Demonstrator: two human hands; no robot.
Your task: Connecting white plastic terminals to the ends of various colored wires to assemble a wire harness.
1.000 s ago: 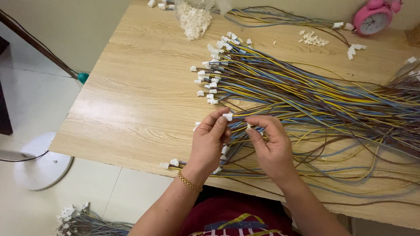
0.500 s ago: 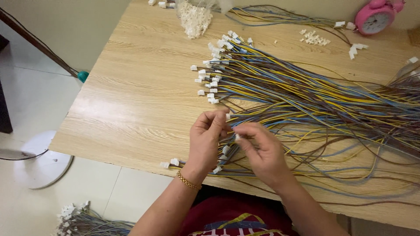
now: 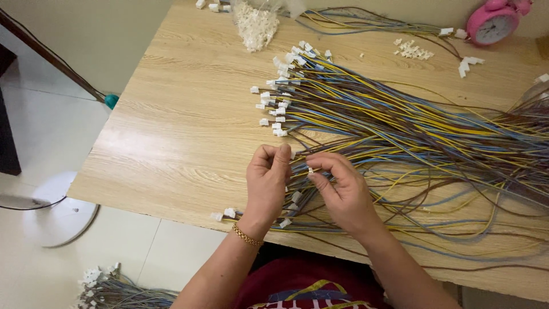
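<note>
Head view: both hands work at the near edge of a pale wood-grain table (image 3: 171, 131). The left hand (image 3: 267, 180), fingers curled narrow, pinches a small white plastic connector at its fingertips; the right hand (image 3: 342, 189) nips thin coloured wire ends (image 3: 310, 170) between thumb and forefinger, level with that connector, seemingly aligned for mating. The large fan of yellow, blue and brown wire leads (image 3: 412, 126) spreads away beyond and right of the grip, white-plugged ends turned leftward, within reach. A pink round alarm clock (image 3: 493, 23) sits far beyond. Against half a second earlier, the hands have drawn slightly apart and nearer the table edge.
</note>
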